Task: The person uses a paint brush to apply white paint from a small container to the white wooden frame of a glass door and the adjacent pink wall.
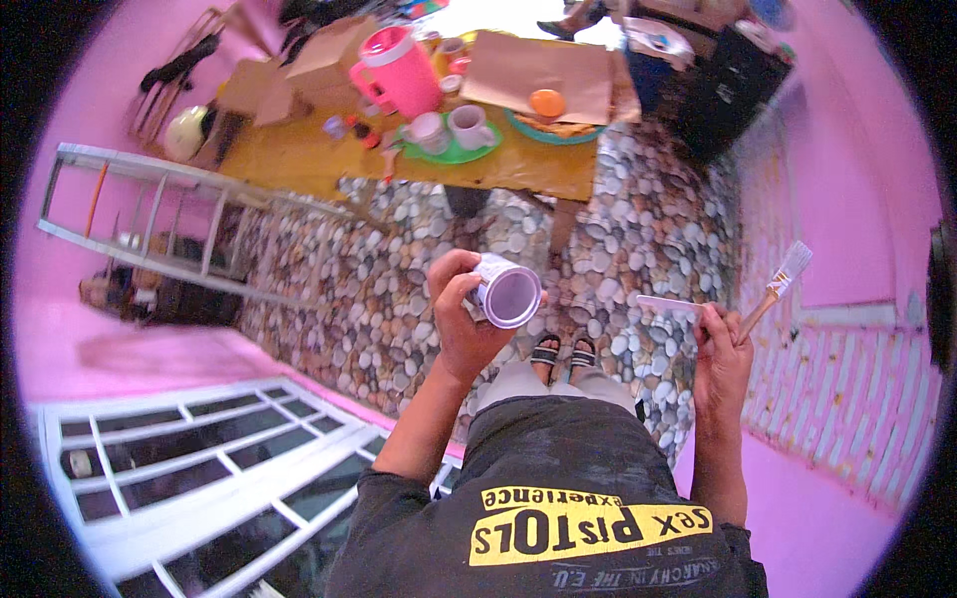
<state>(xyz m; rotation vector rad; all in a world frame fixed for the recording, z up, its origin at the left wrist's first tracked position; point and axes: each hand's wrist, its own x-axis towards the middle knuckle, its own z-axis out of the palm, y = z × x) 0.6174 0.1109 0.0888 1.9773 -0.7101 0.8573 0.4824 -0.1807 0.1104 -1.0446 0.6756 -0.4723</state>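
Observation:
In front of my body, my left hand [461,324] is closed around a small paint can [511,297]. The can is tilted so that its open mouth faces up toward me, and its inside looks pale. Out to the right, my right hand [722,361] grips two things at once. One is a paintbrush [791,267] with a wooden handle and light bristles, pointing up and to the right. The other is a flat white stick [666,303], which sticks out leftward toward the can. Can and stick are apart.
Ahead stands a yellow-brown table [279,164] with a pink jug [407,80], a green tray [454,152] of mugs and cardboard [498,65]. A metal ladder [150,204] leans at left, above a white-framed window [199,468]. A large black box [733,90] is at far right.

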